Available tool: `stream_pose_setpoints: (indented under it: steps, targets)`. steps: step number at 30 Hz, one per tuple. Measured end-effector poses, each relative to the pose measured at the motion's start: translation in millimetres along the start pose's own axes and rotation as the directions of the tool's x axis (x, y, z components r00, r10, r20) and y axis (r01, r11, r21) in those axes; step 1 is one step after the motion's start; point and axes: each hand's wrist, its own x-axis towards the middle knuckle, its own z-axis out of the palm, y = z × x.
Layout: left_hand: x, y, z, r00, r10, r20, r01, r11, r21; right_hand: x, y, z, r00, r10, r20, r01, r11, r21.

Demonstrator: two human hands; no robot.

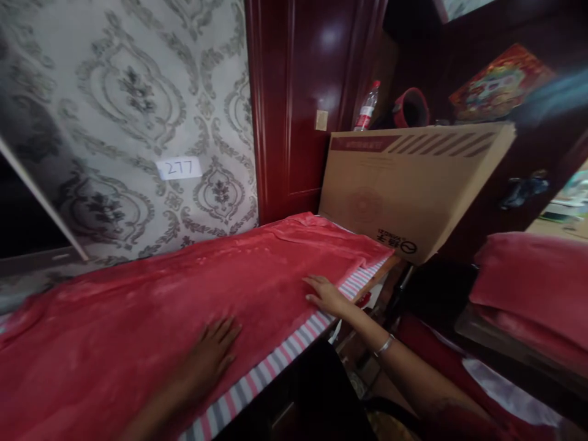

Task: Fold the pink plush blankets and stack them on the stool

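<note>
A red plush blanket lies spread over a long surface along the wall, with slight wrinkles toward its far end. Beneath its near edge shows a striped cloth in white, grey and pink. My left hand rests flat on the blanket near the middle, fingers stretched out. Farther right, my right hand lies on the blanket close to its near edge, fingers spread, a bracelet on the wrist. Neither hand holds anything.
A large cardboard box stands upright at the far end. Behind its top edge are a red-capped bottle and a round red object. Folded red fabric is piled at the right. A dark screen stands at the left.
</note>
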Motion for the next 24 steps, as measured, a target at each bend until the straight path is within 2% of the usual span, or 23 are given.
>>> stream_pose_setpoints:
  steps: [3, 7, 9, 12, 16, 20, 24]
  targets:
    - [-30.2, -15.8, 22.5, 0.994, 0.059, -0.088, -0.058, 0.998, 0.014, 3.2, -6.0, 26.6, 1.000, -0.002, 0.009, 0.002, 1.000, -0.018]
    - [-46.2, -30.3, 58.8, 0.949, 0.066, -0.310, -0.037, 0.995, 0.098, -3.7, 5.1, 53.2, 0.991, -0.021, -0.135, 0.015, 0.999, -0.045]
    - [-46.6, -30.9, 69.6, 0.921, 0.061, -0.384, -0.020, 0.994, 0.109, -6.8, 12.5, 61.0, 0.978, -0.053, -0.203, 0.047, 0.998, -0.037]
    - [-50.8, -24.6, 70.5, 0.888, 0.079, -0.452, -0.037, 0.994, 0.102, -8.6, 20.5, 67.0, 0.958, -0.087, -0.274, 0.090, 0.996, -0.005]
    - [-76.6, -9.3, 56.2, 0.867, 0.103, -0.487, -0.065, 0.993, 0.095, -13.0, 29.2, 71.2, 0.940, -0.125, -0.318, 0.143, 0.989, 0.034]
    - [-108.0, 4.9, 51.2, 0.865, 0.024, -0.501, 0.018, 0.997, 0.079, -26.4, 47.2, 74.1, 0.927, -0.261, -0.268, 0.281, 0.959, 0.037]
    - [-130.6, 8.5, 54.9, 0.875, -0.043, -0.482, 0.096, 0.992, 0.087, -34.5, 69.4, 76.1, 0.882, -0.418, -0.217, 0.426, 0.905, -0.008]
